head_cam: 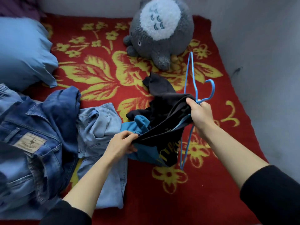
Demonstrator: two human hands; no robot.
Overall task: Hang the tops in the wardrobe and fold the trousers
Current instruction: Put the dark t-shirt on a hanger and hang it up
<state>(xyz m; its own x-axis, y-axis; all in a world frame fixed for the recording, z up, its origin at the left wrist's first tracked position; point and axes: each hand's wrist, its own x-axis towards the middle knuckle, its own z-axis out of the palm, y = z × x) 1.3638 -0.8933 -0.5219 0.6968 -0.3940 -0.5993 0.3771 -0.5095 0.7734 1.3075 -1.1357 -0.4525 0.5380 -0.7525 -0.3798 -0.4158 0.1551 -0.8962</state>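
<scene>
The scene is viewed from head height, angled forward and down, close over the bed (203, 200).

Both hands stretch a black top with yellow lettering (164, 114) over the red-and-yellow flowered blanket (100, 75): left hand (123, 142) pinches its edge, right hand (200, 112) grips fabric plus a blue wire hanger (197, 88).

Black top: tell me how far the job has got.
Done: nothing visibly. In hand: the left hand and right hand grip the black top, the right also holding the blue hanger; the top is bunched, not hung. Left: dark jeans and light jeans lie crumpled, unfolded; no wardrobe in view.
</scene>
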